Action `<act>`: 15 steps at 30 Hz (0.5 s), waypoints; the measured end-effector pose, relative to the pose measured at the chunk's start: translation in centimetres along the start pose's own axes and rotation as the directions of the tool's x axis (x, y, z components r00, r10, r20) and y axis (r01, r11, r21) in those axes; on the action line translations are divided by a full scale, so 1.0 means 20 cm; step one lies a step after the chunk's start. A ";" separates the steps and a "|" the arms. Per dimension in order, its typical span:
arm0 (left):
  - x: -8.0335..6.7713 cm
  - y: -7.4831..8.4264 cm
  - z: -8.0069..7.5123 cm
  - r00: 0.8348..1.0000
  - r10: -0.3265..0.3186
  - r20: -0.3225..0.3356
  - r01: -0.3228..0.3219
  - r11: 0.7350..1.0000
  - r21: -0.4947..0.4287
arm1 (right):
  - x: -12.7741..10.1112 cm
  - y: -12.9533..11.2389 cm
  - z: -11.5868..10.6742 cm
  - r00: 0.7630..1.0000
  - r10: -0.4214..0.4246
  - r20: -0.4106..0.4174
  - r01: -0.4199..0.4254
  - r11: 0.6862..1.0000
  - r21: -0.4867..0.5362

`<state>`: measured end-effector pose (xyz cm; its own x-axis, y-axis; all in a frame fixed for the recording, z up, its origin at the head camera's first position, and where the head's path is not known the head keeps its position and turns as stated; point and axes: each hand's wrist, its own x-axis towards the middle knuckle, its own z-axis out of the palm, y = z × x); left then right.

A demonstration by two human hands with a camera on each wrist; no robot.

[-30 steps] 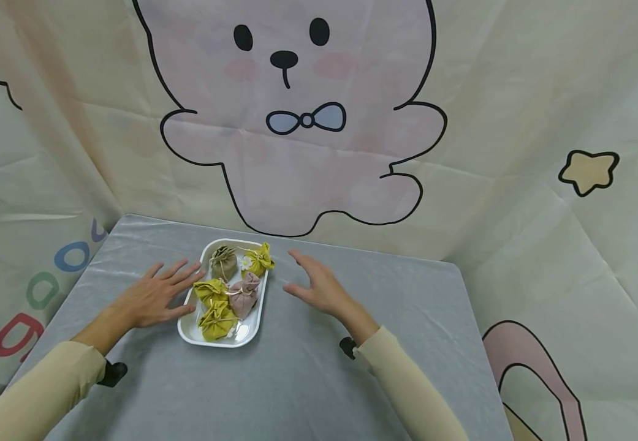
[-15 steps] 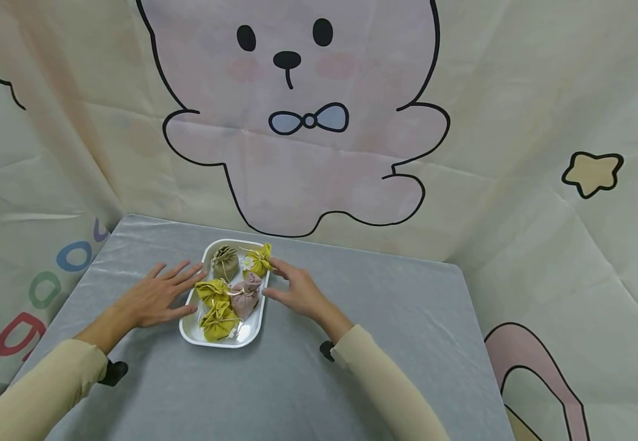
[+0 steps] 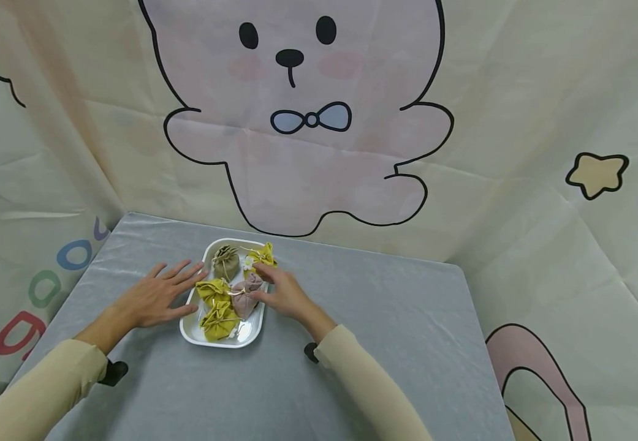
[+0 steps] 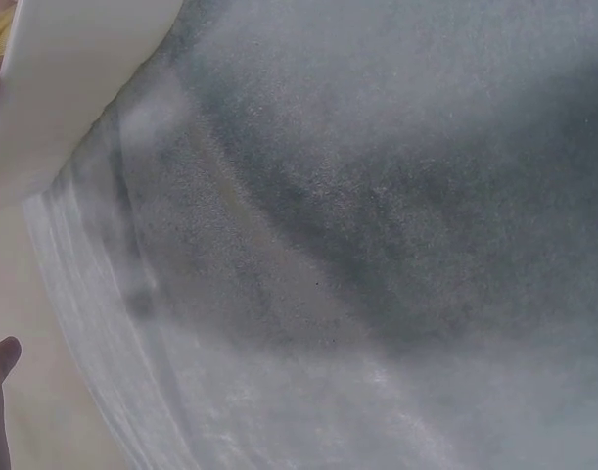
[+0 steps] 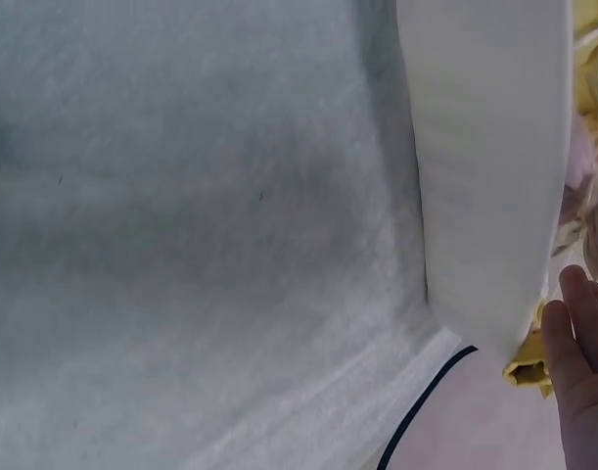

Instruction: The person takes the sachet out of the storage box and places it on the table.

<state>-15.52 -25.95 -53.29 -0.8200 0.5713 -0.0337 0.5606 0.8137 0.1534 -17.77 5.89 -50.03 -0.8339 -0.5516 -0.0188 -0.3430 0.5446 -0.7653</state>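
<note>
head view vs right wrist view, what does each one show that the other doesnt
Only the head view shows the left hand flat on the grey table touching the white tray, the olive pouch, the pink pouch at the right hand, and the bear backdrop. Only the right wrist view shows the tray's outer wall up close from low down. Both show the tray, the table, a yellow pouch and the right hand's fingers.

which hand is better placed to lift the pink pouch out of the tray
Right, probably. The right hand already reaches over the white tray's rim with fingers at the pink pouch. The left hand lies flat at the tray's far side, beside the yellow pouches.
</note>
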 end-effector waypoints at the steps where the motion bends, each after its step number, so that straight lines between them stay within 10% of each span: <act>1: 0.00 0.00 0.00 1.000 -0.001 0.000 0.001 1.000 -0.001 | 0.00 0.00 0.01 1.000 -0.006 -0.003 0.006 1.000 -0.003; 15: 0.00 0.01 -0.02 0.999 0.015 -0.031 -0.015 1.000 0.000 | 0.04 -0.02 0.08 0.998 -0.021 -0.056 0.020 1.000 -0.019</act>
<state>-15.44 -25.81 -52.94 -0.8145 0.5802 -0.0002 0.5733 0.8049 0.1534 -17.58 4.29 -50.85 -0.8496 -0.5264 0.0331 -0.3676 0.5459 -0.7529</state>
